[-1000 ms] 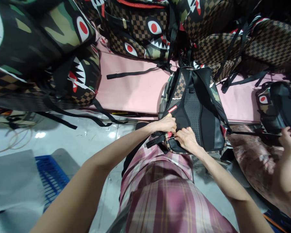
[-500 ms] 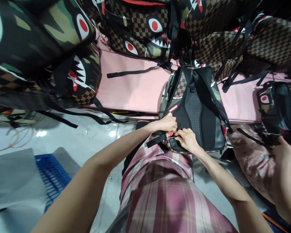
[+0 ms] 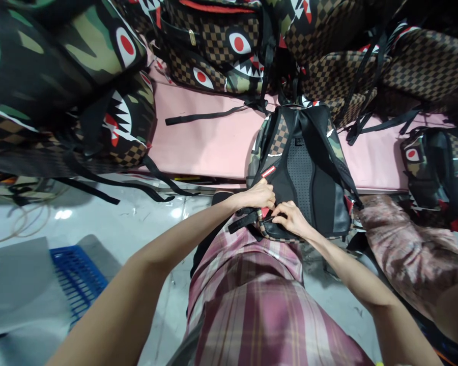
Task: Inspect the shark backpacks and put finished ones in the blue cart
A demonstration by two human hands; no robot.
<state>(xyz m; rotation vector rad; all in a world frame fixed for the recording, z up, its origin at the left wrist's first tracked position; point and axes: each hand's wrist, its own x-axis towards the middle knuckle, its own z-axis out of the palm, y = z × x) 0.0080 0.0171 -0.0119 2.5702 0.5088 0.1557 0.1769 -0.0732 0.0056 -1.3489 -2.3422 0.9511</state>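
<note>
Pinching the backpack [image 3: 309, 178] bottom edge, left hand [image 3: 257, 195] and right hand [image 3: 292, 218] both closed on it, side by side

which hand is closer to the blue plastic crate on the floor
Left. The left hand grips the near edge of the backpack, on the side toward the blue crate at lower left. The right hand pinches the same edge just beyond it, farther from the crate.

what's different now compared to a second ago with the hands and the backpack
The co-worker's hand at the far right, which was holding a strap a second ago, has left the view. Both hands, the left hand and right hand, stay pinched at the lower corner of the backpack, which has not moved.
</note>
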